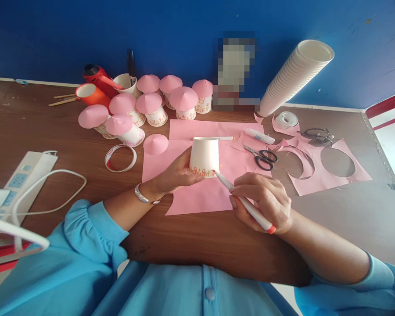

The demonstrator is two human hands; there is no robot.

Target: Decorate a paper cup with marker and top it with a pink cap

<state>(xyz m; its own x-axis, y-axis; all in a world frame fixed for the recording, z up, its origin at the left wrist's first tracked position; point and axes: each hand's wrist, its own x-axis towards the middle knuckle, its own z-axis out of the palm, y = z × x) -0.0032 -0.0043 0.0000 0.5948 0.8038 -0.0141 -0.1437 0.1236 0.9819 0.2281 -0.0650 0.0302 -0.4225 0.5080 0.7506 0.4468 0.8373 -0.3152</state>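
Note:
My left hand (180, 174) is closed round the left side of a white paper cup (204, 153), held upside down over pink paper. Orange and red flowers with yellowish-green grass run along the cup's wide lower edge. Between the fingers of my right hand (263, 199) is a white marker pen (253, 210) with an orange-red end. Its tip meets the cup near the lower right of the drawn band, though I cannot tell if it touches. Under both hands lies the pink paper (204, 197), and a pink paper cone (156, 144) rests on its left side.
Several decorated cups with pink cone tops (183, 99) stand at the back. A tall leaning stack of paper cups (296, 77) is at back right. Scissors (263, 158), cut pink scraps (335, 162) and a tape roll (286, 120) lie right; a power strip (23, 184) lies left.

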